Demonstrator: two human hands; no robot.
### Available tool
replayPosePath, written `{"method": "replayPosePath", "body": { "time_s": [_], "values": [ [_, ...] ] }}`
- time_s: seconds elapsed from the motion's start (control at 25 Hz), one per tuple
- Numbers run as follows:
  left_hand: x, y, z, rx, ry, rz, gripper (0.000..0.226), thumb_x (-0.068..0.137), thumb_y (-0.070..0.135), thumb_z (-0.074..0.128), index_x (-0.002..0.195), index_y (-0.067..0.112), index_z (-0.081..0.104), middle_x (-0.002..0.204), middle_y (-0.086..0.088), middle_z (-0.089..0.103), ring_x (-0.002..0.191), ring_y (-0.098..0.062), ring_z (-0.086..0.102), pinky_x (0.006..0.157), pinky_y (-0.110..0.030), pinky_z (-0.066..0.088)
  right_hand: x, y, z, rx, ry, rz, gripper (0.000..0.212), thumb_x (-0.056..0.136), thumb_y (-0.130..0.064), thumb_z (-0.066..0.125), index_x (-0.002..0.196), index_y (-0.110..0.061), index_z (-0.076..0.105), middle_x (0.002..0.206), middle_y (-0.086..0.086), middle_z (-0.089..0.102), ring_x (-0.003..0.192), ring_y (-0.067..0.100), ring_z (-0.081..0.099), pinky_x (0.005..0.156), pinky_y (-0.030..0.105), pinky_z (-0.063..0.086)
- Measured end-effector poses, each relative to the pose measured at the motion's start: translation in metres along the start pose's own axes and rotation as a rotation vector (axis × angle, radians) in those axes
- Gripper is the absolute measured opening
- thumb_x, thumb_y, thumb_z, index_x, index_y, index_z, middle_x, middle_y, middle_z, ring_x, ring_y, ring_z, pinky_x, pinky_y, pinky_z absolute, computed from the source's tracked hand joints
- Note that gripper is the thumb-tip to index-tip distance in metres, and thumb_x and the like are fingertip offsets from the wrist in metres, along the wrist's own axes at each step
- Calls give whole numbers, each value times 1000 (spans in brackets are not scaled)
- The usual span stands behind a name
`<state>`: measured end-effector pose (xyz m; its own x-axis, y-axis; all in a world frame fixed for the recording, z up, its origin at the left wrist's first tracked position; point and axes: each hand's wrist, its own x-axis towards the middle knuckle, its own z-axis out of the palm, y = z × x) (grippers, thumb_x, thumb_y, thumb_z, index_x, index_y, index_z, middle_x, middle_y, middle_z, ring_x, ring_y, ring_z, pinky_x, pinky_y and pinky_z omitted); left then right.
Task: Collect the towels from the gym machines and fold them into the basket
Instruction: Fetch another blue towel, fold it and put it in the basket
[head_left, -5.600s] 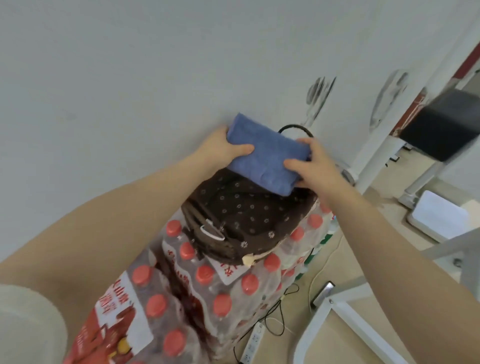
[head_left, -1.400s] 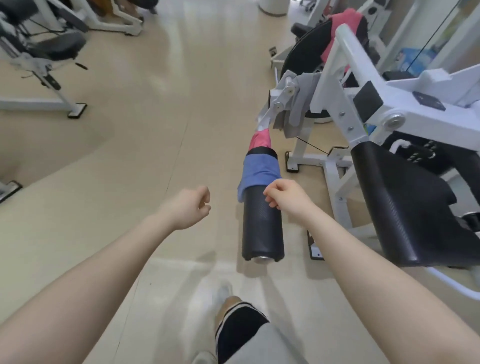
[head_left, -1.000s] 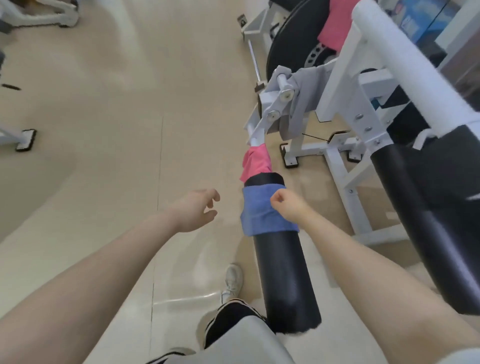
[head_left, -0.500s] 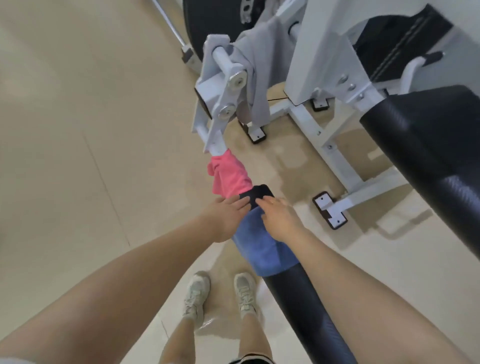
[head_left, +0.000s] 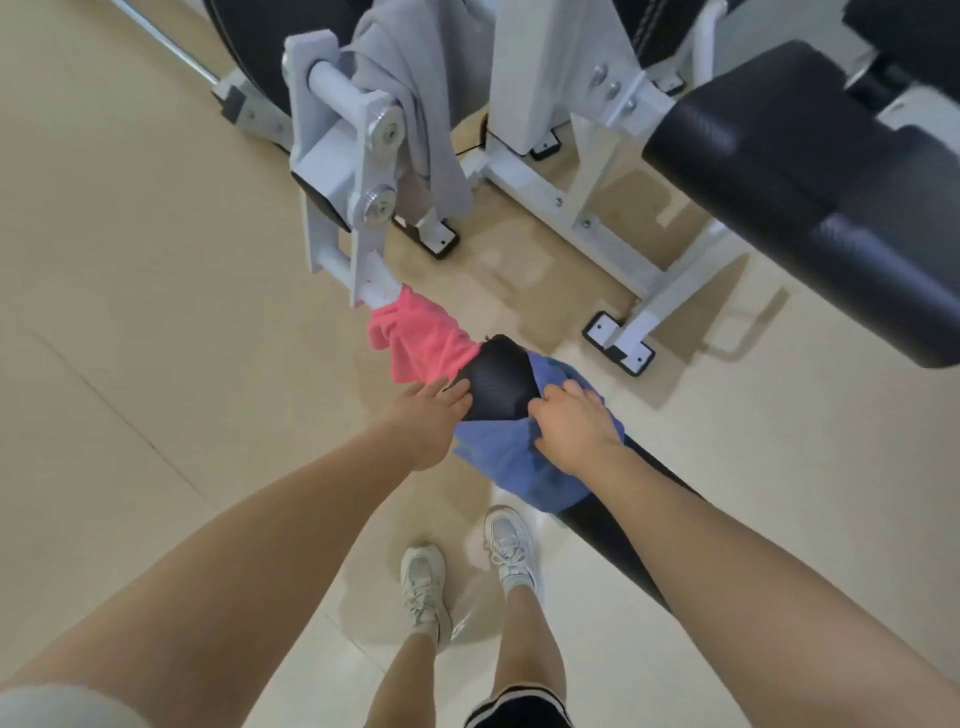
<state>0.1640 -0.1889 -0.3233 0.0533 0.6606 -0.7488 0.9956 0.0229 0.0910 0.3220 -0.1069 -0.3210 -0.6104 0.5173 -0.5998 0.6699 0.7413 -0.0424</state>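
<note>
Since half a second ago, blue towel (head_left: 511, 457) bunched further down black roller pad (head_left: 496, 382). Right hand (head_left: 574, 423) clenching the towel; left hand (head_left: 428, 413) flat-fingered against the pad. Pink towel (head_left: 421, 340) just beyond.

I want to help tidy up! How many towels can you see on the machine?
3: a blue towel draped over the black roller pad, a pink towel bunched above it, a grey towel hanging higher up. Others may be hidden.

The blue towel (head_left: 519, 467) and pink towel (head_left: 421, 343) are soft, matt cloth; the roller pad (head_left: 496, 384) is black textured vinyl; the machine frame (head_left: 524, 78) is glossy white-painted metal.
</note>
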Motion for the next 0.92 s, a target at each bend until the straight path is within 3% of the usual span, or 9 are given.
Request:
{"method": "replayPosePath", "body": {
  "time_s": [0.08,0.16,0.24,0.36,0.44,0.56,0.8,0.92],
  "values": [
    [-8,8,-16,-171,29,-12,54,97,12,33,147,8,14,155,-5,18,145,-23,10,114,-31,17,-25,3,-19,112,65,47,23,91,-16,44,111,-11,53,120,8,51,117,28,41,95,34,33],
    [-27,21,-38,-499,46,51,45,97,14,36,140,1,33,134,-11,44,137,-29,32,103,-28,30,-56,4,-42,240,195,74,19,89,-18,45,105,-12,53,114,7,55,112,28,45,90,33,34],
    [-56,35,-60,-670,161,240,44,93,15,38,134,2,43,131,-11,52,127,-27,45,102,-20,32,-91,3,-62,342,340,97,15,86,-16,48,99,-12,55,105,7,60,104,29,48,81,34,34],
    [-99,54,-82,-777,350,466,32,95,10,42,125,9,52,120,-1,60,111,-12,54,83,-2,35,-148,1,-81,454,517,174,8,83,-13,52,91,-12,54,93,6,62,94,28,50,70,30,28],
    [-117,73,-93,-800,391,561,25,94,18,46,117,17,57,106,4,63,99,-10,57,83,-10,41,-183,2,-86,548,604,236,6,83,-14,54,90,-13,54,88,4,62,90,26,52,70,29,29],
    [-136,114,-107,-783,389,701,23,92,28,48,113,33,54,101,-1,67,93,-13,61,85,-23,47,-230,10,-83,598,721,353,11,82,-17,59,82,-20,48,80,1,60,87,25,54,76,30,31],
    [-168,211,-135,-520,421,892,13,91,22,53,99,32,49,84,20,56,70,12,51,64,-5,40,-319,49,-58,672,894,606,22,78,-21,62,72,-17,41,77,5,60,80,27,53,68,28,28],
    [-176,276,-139,-374,413,905,8,89,19,54,87,21,47,75,14,49,59,2,46,57,-8,36,-366,82,-31,595,920,659,28,77,-26,64,65,-20,39,72,-3,52,79,22,46,69,30,20]
  ]
}}
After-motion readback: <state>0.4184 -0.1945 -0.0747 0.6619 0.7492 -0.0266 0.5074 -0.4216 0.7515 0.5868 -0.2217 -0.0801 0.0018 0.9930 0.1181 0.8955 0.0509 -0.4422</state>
